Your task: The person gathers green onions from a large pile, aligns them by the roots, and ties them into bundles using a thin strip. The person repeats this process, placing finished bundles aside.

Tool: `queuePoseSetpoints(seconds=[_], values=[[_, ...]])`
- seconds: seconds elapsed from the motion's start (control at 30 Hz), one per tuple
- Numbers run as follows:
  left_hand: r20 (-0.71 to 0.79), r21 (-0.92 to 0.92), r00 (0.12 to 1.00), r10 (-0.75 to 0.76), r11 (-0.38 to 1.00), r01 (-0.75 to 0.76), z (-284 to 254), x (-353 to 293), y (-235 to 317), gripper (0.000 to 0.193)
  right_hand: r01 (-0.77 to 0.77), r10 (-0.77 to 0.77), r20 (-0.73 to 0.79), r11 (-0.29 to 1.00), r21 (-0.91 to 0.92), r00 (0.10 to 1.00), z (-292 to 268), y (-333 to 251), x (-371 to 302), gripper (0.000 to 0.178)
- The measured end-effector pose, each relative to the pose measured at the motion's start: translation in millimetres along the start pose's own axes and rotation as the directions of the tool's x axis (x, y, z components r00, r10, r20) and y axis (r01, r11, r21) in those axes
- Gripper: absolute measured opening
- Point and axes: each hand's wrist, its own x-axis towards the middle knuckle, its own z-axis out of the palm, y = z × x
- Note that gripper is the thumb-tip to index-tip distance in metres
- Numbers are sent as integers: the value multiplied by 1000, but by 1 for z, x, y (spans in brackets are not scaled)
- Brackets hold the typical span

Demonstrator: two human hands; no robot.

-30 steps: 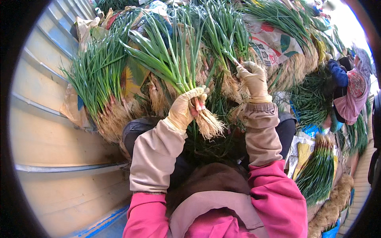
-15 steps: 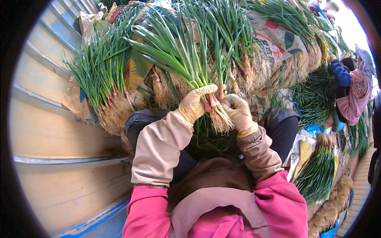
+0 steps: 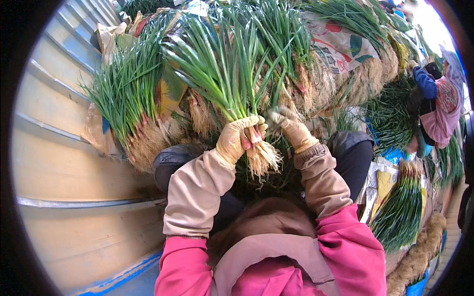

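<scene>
My left hand (image 3: 237,138), in a pale rubber glove, is closed around a bunch of green garlic (image 3: 229,89) in front of me. Its long flat leaves fan out upward, away from me. Pinkish bases and a tuft of pale roots (image 3: 264,157) stick out below my fist, toward my lap. My right hand (image 3: 292,129), gloved the same way, is just right of the bunch and apart from it. Its fingers look bent but are smeared by motion, and whether they hold anything is unclear.
More green garlic (image 3: 129,89) lies piled at the left, with further heaps along the far side over printed sacks (image 3: 340,44). A corrugated metal wall (image 3: 84,172) stands at my left. Another bundle (image 3: 400,212) lies at right, near a crouching person (image 3: 442,106).
My right hand has drawn back from the stalks, and its fingers have come away from the bunch. My left hand has moved slightly toward me and left with the green garlic.
</scene>
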Motion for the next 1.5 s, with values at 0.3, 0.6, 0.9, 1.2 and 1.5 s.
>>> queuePoseSetpoints(seconds=[0.3,0.6,0.9,1.2,1.5], values=[[-108,275,994,-21,960,50,-2,8,-6,15,321,-313,-225,947,-3,923,52,-12,43,23],[-97,270,994,-56,959,81,-8,12,-9,13,459,-282,-513,850,259,811,68,-2,24,13],[-40,67,997,73,995,-70,1,15,-12,13,47,182,-294,776,629,938,33,-39,96,26],[25,303,998,64,950,-69,4,-2,0,17,-16,9,34,978,207,999,20,-59,16,13],[47,365,997,55,928,-68,-3,0,-3,16,-38,78,125,955,-293,989,38,-32,13,15]])
